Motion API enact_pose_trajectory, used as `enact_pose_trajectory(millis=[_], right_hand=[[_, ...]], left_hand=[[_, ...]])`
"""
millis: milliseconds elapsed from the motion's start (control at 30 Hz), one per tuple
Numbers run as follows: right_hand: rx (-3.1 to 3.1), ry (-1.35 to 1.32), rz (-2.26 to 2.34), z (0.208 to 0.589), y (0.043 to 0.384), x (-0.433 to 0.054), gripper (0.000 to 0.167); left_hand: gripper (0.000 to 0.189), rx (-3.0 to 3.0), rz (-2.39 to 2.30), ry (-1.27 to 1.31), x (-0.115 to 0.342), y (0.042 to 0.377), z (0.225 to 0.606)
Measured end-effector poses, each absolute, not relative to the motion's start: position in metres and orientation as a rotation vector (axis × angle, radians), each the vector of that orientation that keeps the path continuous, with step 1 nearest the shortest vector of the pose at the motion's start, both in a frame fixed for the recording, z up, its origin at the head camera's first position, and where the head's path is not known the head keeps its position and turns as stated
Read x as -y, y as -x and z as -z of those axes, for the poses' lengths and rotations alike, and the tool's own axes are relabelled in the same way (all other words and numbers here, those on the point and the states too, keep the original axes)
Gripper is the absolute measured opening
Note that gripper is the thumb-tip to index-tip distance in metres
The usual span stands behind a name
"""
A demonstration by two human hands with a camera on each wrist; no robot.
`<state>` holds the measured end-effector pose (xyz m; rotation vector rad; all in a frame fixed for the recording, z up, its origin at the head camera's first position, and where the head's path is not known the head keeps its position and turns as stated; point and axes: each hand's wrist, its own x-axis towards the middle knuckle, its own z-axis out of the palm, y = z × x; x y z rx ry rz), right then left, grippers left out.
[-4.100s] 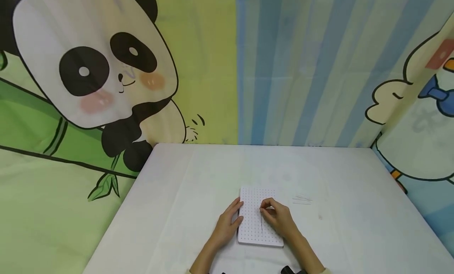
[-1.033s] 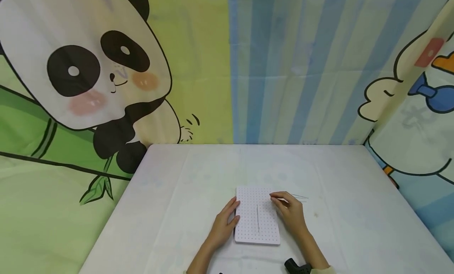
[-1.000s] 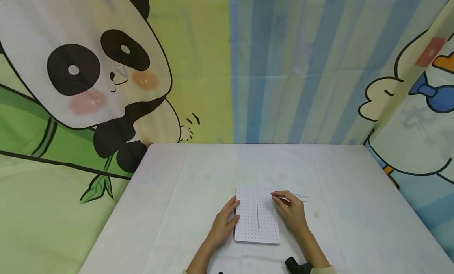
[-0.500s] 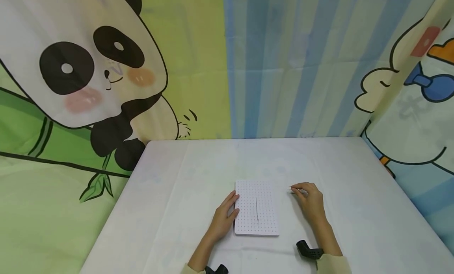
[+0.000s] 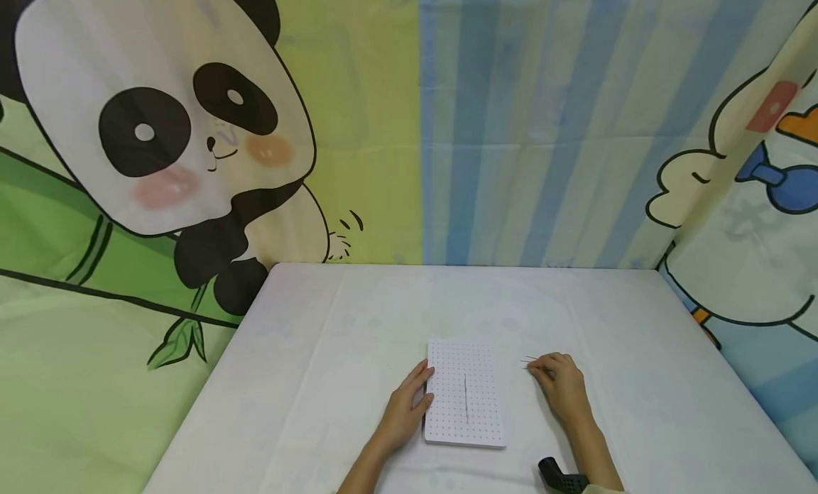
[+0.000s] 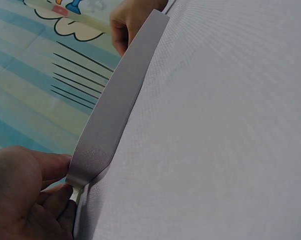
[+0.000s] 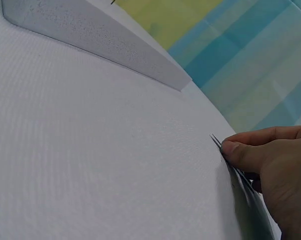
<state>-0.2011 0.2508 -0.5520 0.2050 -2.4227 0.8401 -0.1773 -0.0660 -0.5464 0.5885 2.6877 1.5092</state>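
Observation:
A white board (image 5: 447,426) dotted with small holes lies on the table. Several thin dark metal rods (image 6: 83,66) stand up from it in a row, seen in the left wrist view. My left hand (image 5: 401,409) rests along the board's left edge, fingers extended, fingertips touching its side. To the right of the board, my right hand (image 5: 565,387) is low over the table, thumb and index finger pinching among thin metal rods (image 7: 215,140). Their ends stick out past the fingertips in the right wrist view, while the rest is partly hidden by the hand.
The white-covered table (image 5: 358,316) reaches back to a printed cloth wall (image 5: 511,160) with a panda and stripes. A black wrist-worn device (image 5: 561,478) is on the right forearm near the front edge.
My right hand has left the board, where it held a rod upright earlier, and moved right to the loose rods, pinching there now. The left hand stays at the board's edge.

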Motion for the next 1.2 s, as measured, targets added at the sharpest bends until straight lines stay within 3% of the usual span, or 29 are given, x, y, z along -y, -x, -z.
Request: enact_pose_trajectory(millis=[667,1200], right_hand=[[2.456,-0.231,-0.786,0.5538,0.2021,-0.2521,0.018],[2.538,-0.248,-0.775,0.5504,0.2027,-0.2516,0.011]], left_hand=[[0.046,-2.712,-1.482,-0.596,0.0650,0.1780,0.5467],[0.045,-2.731,-1.496,-0.651,0.0659,0.1803,0.5497]])
